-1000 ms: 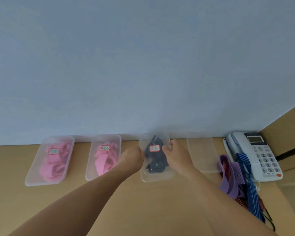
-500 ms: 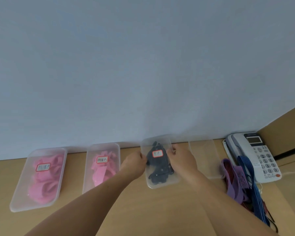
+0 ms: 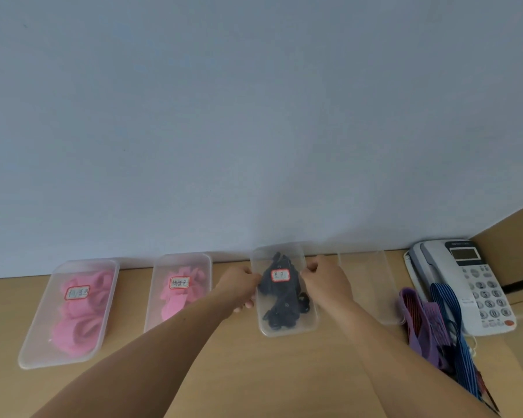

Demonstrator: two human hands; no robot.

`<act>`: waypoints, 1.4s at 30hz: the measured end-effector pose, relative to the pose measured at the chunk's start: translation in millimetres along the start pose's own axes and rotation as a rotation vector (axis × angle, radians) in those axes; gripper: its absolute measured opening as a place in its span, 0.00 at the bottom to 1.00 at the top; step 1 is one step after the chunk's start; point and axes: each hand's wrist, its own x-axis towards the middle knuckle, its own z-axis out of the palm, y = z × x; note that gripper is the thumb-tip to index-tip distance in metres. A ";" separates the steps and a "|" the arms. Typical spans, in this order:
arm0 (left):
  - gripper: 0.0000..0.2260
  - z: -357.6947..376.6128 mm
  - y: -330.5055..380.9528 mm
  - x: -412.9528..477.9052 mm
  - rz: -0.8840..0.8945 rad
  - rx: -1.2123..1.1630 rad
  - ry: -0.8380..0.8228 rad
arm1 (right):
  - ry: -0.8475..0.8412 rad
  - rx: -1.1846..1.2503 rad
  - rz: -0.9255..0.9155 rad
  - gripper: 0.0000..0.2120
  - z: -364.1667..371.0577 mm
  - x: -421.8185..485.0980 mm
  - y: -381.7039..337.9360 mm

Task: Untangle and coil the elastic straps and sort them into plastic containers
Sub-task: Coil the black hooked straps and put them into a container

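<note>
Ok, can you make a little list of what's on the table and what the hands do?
Left hand: grips black-strap box on its left side
Right hand: grips its right side
Inside: black straps, lid labelled
Pink boxes: two, left of the hands, both labelled
Clear box: nothing seen inside
Loose straps: purple and blue, beside phone

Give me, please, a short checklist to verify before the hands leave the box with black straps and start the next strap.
1. Left hand and right hand grip the black-strap container at its sides: ok.
2. Its labelled lid fully pressed shut: cannot tell.
3. Empty container beside it ready for another colour: ok.
4. Purple strap and blue strap coiled: not ok, they lie loose and overlapping by the telephone.
</note>
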 end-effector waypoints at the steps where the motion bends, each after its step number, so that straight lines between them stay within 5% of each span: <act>1: 0.07 0.1 0.4 -0.6 0.000 0.008 0.008 | -0.006 0.024 -0.006 0.05 0.8 1.2 0.4; 5: 0.06 3.9 -1.4 -3.7 -0.002 0.007 0.056 | -0.028 0.057 -0.052 0.13 -0.5 8.2 -0.7; 13: 0.07 15.1 0.2 -6.6 0.073 0.087 0.215 | -0.119 0.001 -0.081 0.12 0.5 24.2 0.5; 17: 0.29 22.4 2.5 -6.7 0.221 0.601 0.412 | -0.127 0.051 -0.060 0.14 0.7 27.6 3.6; 20: 0.28 34.4 9.9 -8.0 0.474 0.912 0.529 | -0.118 0.032 -0.070 0.14 0.5 29.2 3.3; 23: 0.24 49.9 8.3 -5.5 0.609 1.010 0.485 | -0.100 -0.012 -0.092 0.14 0.0 30.3 3.9; 29: 0.33 72.4 -15.3 -7.4 0.527 1.011 0.387 | -0.142 -0.105 -0.129 0.16 -1.8 34.9 7.0; 42: 0.40 71.4 -13.5 -2.8 0.597 1.070 0.352 | -0.123 0.378 0.000 0.17 13.5 58.4 1.9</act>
